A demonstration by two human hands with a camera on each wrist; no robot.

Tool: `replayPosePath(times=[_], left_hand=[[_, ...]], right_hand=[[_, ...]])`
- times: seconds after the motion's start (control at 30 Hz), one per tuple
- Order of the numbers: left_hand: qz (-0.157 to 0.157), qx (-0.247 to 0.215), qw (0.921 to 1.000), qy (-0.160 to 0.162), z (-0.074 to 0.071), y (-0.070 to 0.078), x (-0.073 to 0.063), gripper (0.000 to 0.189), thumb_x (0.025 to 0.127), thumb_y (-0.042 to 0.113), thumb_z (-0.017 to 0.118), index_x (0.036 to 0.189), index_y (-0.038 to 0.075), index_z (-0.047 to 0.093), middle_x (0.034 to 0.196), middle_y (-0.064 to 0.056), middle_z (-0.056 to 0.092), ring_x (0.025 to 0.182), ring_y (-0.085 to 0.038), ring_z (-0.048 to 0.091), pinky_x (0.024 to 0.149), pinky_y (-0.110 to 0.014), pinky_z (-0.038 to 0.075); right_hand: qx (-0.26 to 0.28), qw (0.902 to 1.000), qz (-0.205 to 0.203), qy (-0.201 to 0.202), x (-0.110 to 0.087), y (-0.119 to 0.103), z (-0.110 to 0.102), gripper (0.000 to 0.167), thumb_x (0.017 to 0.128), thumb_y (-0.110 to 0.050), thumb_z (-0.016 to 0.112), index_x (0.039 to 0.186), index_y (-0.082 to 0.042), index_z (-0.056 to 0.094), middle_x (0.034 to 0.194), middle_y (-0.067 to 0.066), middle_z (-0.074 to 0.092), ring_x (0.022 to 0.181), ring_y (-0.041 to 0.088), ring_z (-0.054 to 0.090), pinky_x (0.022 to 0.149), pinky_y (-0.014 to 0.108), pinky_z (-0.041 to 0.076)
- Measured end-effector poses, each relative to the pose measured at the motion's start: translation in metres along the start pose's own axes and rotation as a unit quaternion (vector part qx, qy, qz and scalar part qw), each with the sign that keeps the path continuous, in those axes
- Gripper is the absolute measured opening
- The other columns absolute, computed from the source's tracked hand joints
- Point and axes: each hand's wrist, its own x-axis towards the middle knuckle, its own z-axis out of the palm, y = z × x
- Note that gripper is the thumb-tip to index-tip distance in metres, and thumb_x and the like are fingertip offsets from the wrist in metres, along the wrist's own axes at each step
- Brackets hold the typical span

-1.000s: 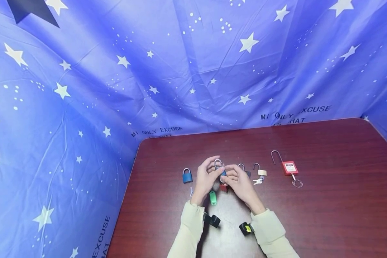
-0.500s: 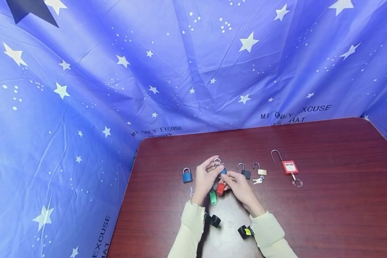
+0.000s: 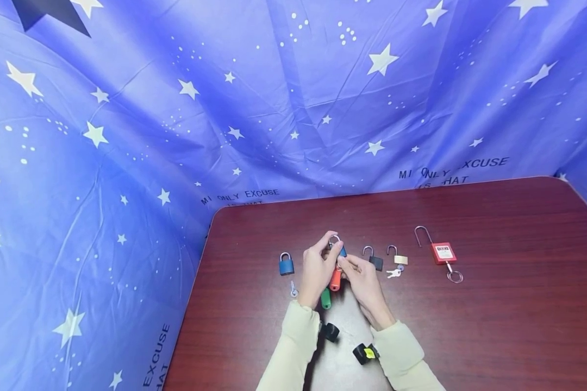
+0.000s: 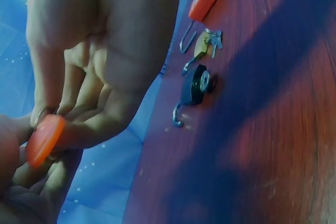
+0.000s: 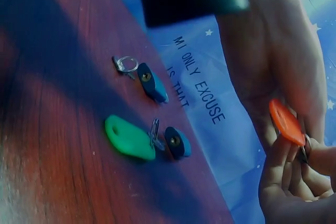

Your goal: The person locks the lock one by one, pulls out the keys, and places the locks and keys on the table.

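In the head view my left hand [image 3: 317, 271] holds a small blue padlock [image 3: 343, 251], its steel shackle pointing up. My right hand [image 3: 366, 285] pinches a key just below the padlock's body. From that key hangs an orange-red tag [image 3: 335, 279], also visible between the hands in the left wrist view. A metal ring beside the tag [image 5: 286, 122] shows at the fingertips in the right wrist view. Fingers hide the keyhole, so whether the key sits in it I cannot tell. Beneath the left hand lies a green key tag [image 3: 326, 298].
Left on the table are a blue padlock [image 3: 286, 266] and a key [image 3: 293, 289]. Another blue padlock [image 5: 177, 142] lies by the green tag. To the right are a black padlock [image 3: 376, 263], a brass padlock [image 3: 400, 260] with keys [image 3: 394, 272] and a red padlock [image 3: 443, 253], shackles open.
The right hand has shifted left and down, uncovering the black padlock. The red tag has come out from under the fingers and hangs lower. The left hand still holds the blue padlock.
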Motion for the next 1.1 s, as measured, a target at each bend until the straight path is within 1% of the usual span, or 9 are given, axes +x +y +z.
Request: replayPosePath(times=[0.17,0.33,0.43,0.53,0.63,0.7,0.77,0.9,1.1], left_hand=[[0.026,-0.005,0.9992,0.031,0.007,0.002,0.001,0.016,0.097,0.024,0.064,0.112,0.019,0.071,0.056,0.004,0.051,0.049,0.001,0.041,0.047,-0.016,0.037],[0.032,-0.026,0.9981,0.045,0.008,0.005,0.002,0.016,0.098,0.023,0.063,0.111,0.018,0.071,0.055,0.004,0.041,0.046,0.001,0.034,0.045,-0.016,0.031],[0.03,-0.035,0.9978,0.047,0.006,0.007,0.004,0.017,0.097,0.022,0.065,0.111,0.017,0.072,0.056,0.003,0.041,0.047,-0.002,0.034,0.045,-0.017,0.031],[0.012,-0.043,0.9986,0.029,0.004,0.008,0.007,0.02,0.095,0.022,0.067,0.114,0.016,0.072,0.06,0.0,0.051,0.049,-0.005,0.042,0.05,-0.017,0.037],[-0.028,-0.069,0.9972,-0.009,0.0,0.009,0.009,0.026,0.095,0.021,0.068,0.121,0.017,0.07,0.07,-0.005,0.065,0.058,-0.006,0.054,0.058,-0.016,0.046],[-0.056,-0.099,0.993,-0.034,-0.005,0.012,0.007,0.032,0.095,0.016,0.067,0.127,0.015,0.067,0.08,-0.012,0.071,0.068,-0.011,0.064,0.065,-0.017,0.05],[-0.083,-0.136,0.9861,-0.048,-0.01,0.018,0.003,0.037,0.095,0.01,0.067,0.131,0.01,0.064,0.087,-0.019,0.072,0.074,-0.014,0.066,0.067,-0.015,0.051],[-0.108,-0.184,0.9765,-0.035,-0.019,0.031,-0.004,0.04,0.091,-0.003,0.066,0.131,-0.001,0.061,0.089,-0.029,0.069,0.075,-0.016,0.065,0.067,-0.014,0.05],[-0.122,-0.18,0.9761,-0.007,-0.021,0.029,-0.004,0.038,0.089,-0.005,0.068,0.127,0.001,0.064,0.085,-0.029,0.07,0.072,-0.017,0.063,0.062,-0.012,0.047]], right_hand=[[0.002,0.9997,-0.002,0.023,-0.001,-0.006,0.002,0.028,0.101,-0.012,0.057,0.114,0.012,0.065,0.079,-0.007,0.07,0.073,0.003,0.063,0.074,0.027,0.054],[-0.015,0.9991,-0.026,0.03,0.0,-0.008,0.002,0.028,0.1,-0.013,0.058,0.111,0.01,0.067,0.077,-0.006,0.07,0.072,0.005,0.063,0.072,0.026,0.053],[-0.02,0.9989,-0.027,0.031,0.001,-0.009,0.001,0.028,0.1,-0.014,0.059,0.112,0.009,0.067,0.077,-0.007,0.07,0.072,0.005,0.063,0.071,0.026,0.053],[-0.022,0.999,-0.021,0.032,0.003,-0.01,0.001,0.029,0.1,-0.016,0.06,0.113,0.009,0.068,0.077,-0.007,0.07,0.072,0.004,0.062,0.07,0.026,0.052],[-0.013,0.9992,-0.015,0.033,0.004,-0.009,0.001,0.029,0.1,-0.016,0.06,0.11,0.009,0.067,0.078,-0.006,0.071,0.072,0.005,0.062,0.071,0.026,0.052],[-0.006,0.9992,-0.012,0.037,0.005,-0.008,0.001,0.029,0.099,-0.017,0.061,0.108,0.01,0.068,0.078,-0.005,0.071,0.073,0.006,0.063,0.073,0.026,0.053],[-0.001,0.9992,-0.01,0.039,0.004,-0.004,-0.001,0.029,0.098,-0.018,0.063,0.105,0.01,0.068,0.078,-0.004,0.072,0.073,0.006,0.064,0.072,0.026,0.054],[-0.009,0.9993,-0.005,0.036,0.002,0.001,-0.007,0.03,0.097,-0.02,0.066,0.106,0.008,0.069,0.083,0.002,0.075,0.074,0.005,0.066,0.071,0.022,0.054],[-0.04,0.9989,-0.002,0.024,0.001,0.001,-0.011,0.026,0.096,-0.017,0.067,0.107,0.006,0.07,0.089,0.009,0.076,0.076,0.004,0.068,0.071,0.02,0.055]])
